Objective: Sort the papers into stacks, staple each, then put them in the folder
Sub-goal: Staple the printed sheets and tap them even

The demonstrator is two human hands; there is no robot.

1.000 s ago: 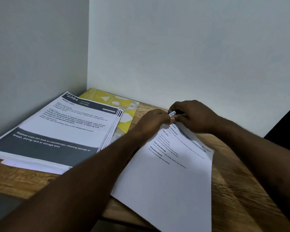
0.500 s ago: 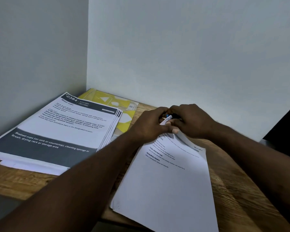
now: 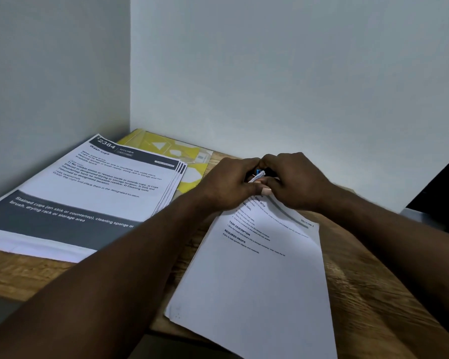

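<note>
Wood is what the counter (image 3: 373,294) is made of, and all the things lie on it. On the left is a printed stack (image 3: 94,182) with a dark band, its sheets a bit fanned at the right edge. It lies partly on the yellow folder (image 3: 189,189), which peeks out at the far side, by the corner of the walls.

In the middle, the left hand (image 3: 228,182) has its fingers curled and pinches the far corner of the white stack (image 3: 257,281). The right hand (image 3: 296,182) touches the left one, and its fingers are curled round a small blue stapler (image 3: 259,172). Only a bit of it shows, so that name is my guess. The white stack runs from the hands to the near edge of the counter.

I think this is the stapling step for the white stack. Next, the right hand should squeeze hard while the left holds the sheets lined up. The printed stack must come off the folder before anything goes in.
</note>
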